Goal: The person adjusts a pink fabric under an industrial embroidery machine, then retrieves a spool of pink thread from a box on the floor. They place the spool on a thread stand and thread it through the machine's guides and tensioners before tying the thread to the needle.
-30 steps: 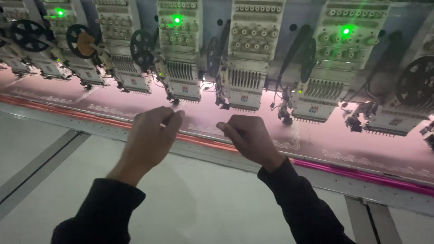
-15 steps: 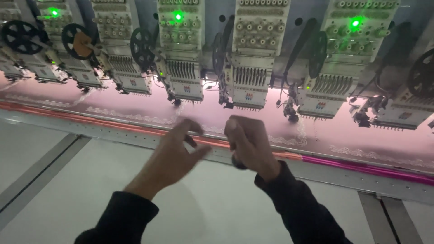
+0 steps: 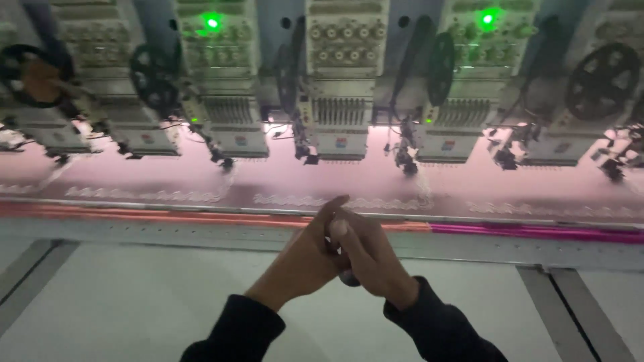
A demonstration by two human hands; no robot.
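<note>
Head view | hands (image 3: 339, 251) clasped together, holding nothing visible | pink fabric (image 3: 376, 184) under embroidery heads (image 3: 339, 114)

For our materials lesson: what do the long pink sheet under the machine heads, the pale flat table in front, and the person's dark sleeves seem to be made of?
The long pink sheet looks like woven fabric, matte, with pale stitched patterns along it. The pale flat table seems to be smooth laminate or painted board with a faint sheen, crossed by grey strips, perhaps metal. The dark sleeves look like soft knit cloth, ribbed at the cuffs. The left hand and right hand touch.
</note>
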